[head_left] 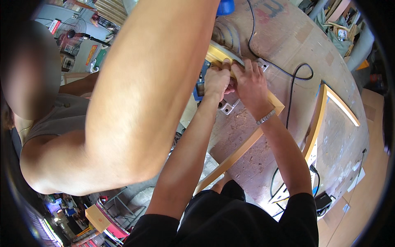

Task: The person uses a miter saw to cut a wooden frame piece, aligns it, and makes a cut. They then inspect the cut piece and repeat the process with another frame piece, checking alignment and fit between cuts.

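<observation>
My left hand (218, 80) and my right hand (250, 84) are side by side at the far middle of the table, fingers closed on a light wooden frame piece (236, 158). That piece has a mitred corner to the right of my right wrist, and one long side runs back toward my body. Under and around my hands is a tool with a blue body (199, 91) and a pale metal base (226, 109). A yellow strip (218, 52) lies just beyond my fingers. My hands hide where the wood meets the tool.
A co-worker's bent arm (135, 107) crosses close in front on the left. Another angled wooden frame piece (316, 123) lies on the right of the table (288, 33). A black cable (291, 88) loops between. A power strip (312, 154) and black adapter (323, 201) are near right.
</observation>
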